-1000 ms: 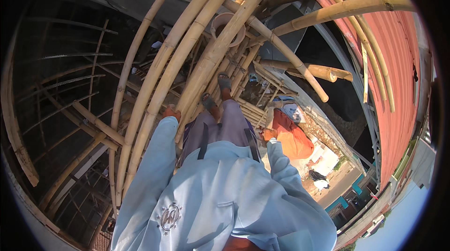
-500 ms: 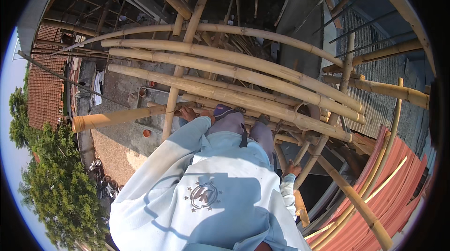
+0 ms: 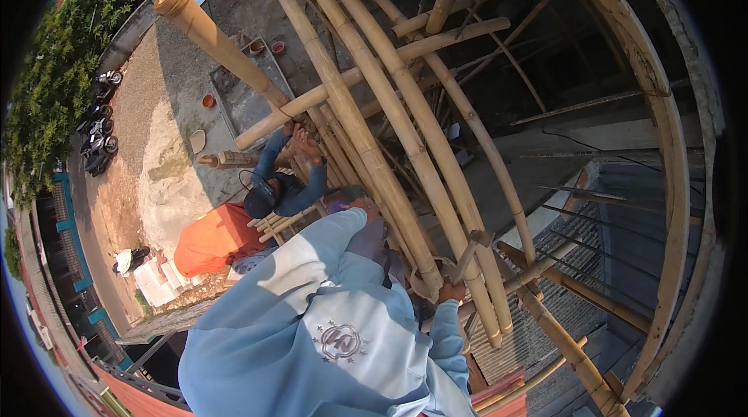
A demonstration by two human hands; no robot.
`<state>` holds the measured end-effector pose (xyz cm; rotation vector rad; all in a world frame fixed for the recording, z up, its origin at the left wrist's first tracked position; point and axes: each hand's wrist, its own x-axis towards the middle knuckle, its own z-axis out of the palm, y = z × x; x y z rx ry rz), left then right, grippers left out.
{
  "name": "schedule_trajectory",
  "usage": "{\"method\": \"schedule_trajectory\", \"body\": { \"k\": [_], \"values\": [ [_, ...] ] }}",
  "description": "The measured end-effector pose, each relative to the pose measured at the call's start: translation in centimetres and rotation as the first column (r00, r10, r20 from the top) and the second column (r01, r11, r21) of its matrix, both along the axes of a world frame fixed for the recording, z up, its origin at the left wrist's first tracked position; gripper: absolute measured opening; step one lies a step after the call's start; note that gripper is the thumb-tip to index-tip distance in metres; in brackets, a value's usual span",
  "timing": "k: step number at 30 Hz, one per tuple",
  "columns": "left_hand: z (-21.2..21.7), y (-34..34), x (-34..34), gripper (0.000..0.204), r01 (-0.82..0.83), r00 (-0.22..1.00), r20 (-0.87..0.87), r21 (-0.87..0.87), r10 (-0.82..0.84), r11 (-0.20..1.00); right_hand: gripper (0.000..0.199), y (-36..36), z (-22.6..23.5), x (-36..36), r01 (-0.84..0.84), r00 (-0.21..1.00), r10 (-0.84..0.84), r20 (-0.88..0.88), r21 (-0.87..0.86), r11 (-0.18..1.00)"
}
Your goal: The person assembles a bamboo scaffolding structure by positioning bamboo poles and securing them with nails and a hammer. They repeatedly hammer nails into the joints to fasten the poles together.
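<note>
Bamboo poles [image 3: 366, 137], three long ones side by side, are running from far left to near right. Right hand [image 3: 450, 291] is gripping a pole's near end; left hand [image 3: 365, 204] is resting against them, grip unclear. Another person [image 3: 273, 191] is reaching two hands up.

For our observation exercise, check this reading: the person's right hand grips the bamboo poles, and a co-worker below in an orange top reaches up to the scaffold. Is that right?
One detail is wrong. The head view shows the right hand on the bamboo poles, but the co-worker reaching up wears a dark blue top; the orange mass lies beside that person.
</note>
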<state>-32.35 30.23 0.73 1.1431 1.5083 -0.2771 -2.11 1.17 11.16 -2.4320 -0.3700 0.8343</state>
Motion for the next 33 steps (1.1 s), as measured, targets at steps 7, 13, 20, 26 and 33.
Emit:
{"method": "schedule_trajectory", "body": {
  "k": [7,13,20,26,33],
  "values": [
    [-2.1,7.6,4.0,0.106,-0.714,0.685,0.11,-0.096,0.72,0.693,0.069,6.7,-1.1,-0.2,-0.341,0.936,0.35,0.049,-0.129,0.931],
    [-1.7,10.1,6.2,0.107,-0.622,0.782,-0.023,0.024,0.623,0.782,0.094,9.8,-7.1,-0.8,-0.377,0.924,0.381,-0.023,-0.205,0.903],
    [-0.4,10.1,5.9,0.098,-0.609,0.793,0.072,0.101,0.604,0.787,0.086,13.5,-4.3,-5.5,-0.399,0.9,0.435,-0.012,-0.421,0.814],
    [-2.5,9.8,5.4,0.101,-0.625,0.776,0.129,0.022,0.618,0.78,0.085,13.5,-4.6,-6.2,-0.382,0.918,0.397,-0.012,-0.301,0.874],
    [-1.7,10.9,4.2,0.098,-0.594,0.794,0.143,-0.024,0.591,0.804,0.06,12.7,-8.2,-5.6,-0.17,0.984,0.172,-0.037,0.061,0.984]
  ]
}}
